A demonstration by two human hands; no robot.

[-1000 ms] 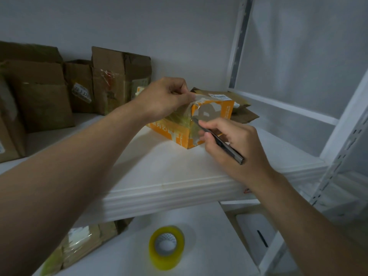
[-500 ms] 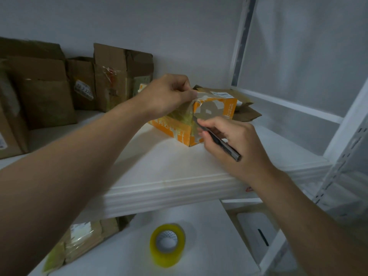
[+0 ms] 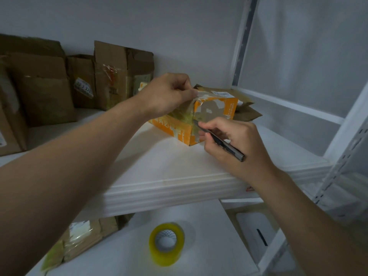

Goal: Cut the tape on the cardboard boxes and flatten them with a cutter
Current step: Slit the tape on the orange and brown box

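A small orange cardboard box (image 3: 217, 110), wrapped in clear tape, sits on the white shelf (image 3: 179, 168). My left hand (image 3: 169, 94) pinches a strip of tape at the box's top near corner. My right hand (image 3: 237, 140) grips a dark cutter (image 3: 221, 141) like a pen. Its tip touches the taped vertical corner edge of the box, about halfway down. A flattened brown box (image 3: 247, 112) lies behind the orange one.
Several brown cardboard boxes (image 3: 119, 76) stand against the wall at the shelf's back left. On the lower white surface lie a yellow tape roll (image 3: 166, 244) and a taped parcel (image 3: 83, 238). White shelf uprights (image 3: 338, 156) rise on the right.
The cutter tip has slid slightly down the box's corner edge. My left hand keeps its pinch on the tape. The view has shifted a little.
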